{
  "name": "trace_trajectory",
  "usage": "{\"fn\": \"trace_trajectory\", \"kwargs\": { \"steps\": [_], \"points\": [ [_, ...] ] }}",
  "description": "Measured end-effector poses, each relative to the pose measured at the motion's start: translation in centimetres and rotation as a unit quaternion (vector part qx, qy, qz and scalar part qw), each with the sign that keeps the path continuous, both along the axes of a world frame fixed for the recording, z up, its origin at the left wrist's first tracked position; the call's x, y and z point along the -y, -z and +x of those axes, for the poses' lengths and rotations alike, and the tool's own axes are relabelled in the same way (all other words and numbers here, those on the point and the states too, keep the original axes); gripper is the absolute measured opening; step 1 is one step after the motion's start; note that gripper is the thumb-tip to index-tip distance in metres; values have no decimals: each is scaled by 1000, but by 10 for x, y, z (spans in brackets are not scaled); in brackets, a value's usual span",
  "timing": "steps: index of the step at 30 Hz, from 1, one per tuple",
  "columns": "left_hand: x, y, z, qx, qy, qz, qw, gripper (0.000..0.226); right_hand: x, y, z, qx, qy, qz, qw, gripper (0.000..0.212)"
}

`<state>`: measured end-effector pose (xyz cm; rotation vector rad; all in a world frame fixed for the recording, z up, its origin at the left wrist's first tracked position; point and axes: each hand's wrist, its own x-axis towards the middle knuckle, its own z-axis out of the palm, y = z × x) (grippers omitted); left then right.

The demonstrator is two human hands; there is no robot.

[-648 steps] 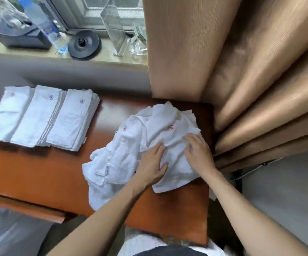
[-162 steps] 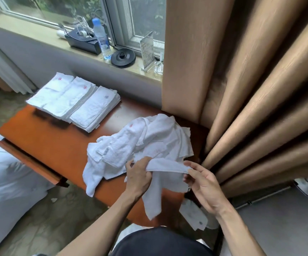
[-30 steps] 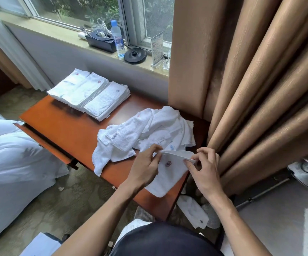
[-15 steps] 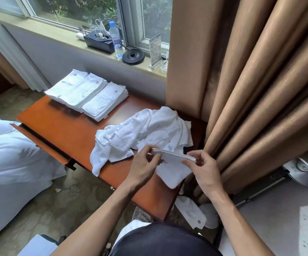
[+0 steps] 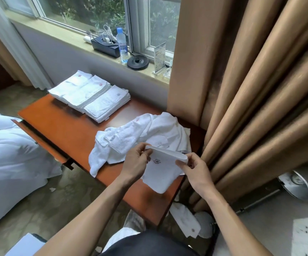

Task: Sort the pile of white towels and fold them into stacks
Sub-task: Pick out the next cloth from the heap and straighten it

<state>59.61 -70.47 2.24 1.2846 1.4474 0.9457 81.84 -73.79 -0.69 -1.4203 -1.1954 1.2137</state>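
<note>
Step in hand: folding one small towel (image 5: 161, 174), held above near desk (image 5: 66, 130) edge, lower centre of frame. Left hand (image 5: 135, 162) and right hand (image 5: 195, 172) set apart, each pinching one end of doubled top edge. Unfolded pile (image 5: 142, 133) just behind. Next, likely: finish fold, carry to folded stacks (image 5: 90, 95), upper left.

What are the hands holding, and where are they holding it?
A small white towel. The left hand and right hand pinch the two ends of its folded top edge.
</note>
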Motion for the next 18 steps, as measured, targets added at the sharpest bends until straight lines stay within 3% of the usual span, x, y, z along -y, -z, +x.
{"fn": "trace_trajectory", "kwargs": {
  "steps": [8,12,15,18],
  "points": [
    [-7,-2,-27,-11,-49,0,999,21,-17,-13,-32,5,-25,21,999,17],
    [-8,2,-34,11,-65,-15,998,6,-20,-17,-49,-19,-26,13,999,9],
    [-16,4,-45,70,-89,-46,992,21,-31,-20,-62,-32,-8,11,999,6],
    [-25,7,-66,63,-102,-43,992,24,-43,-22,-83,-22,-6,6,1000,16]
  ]
}}
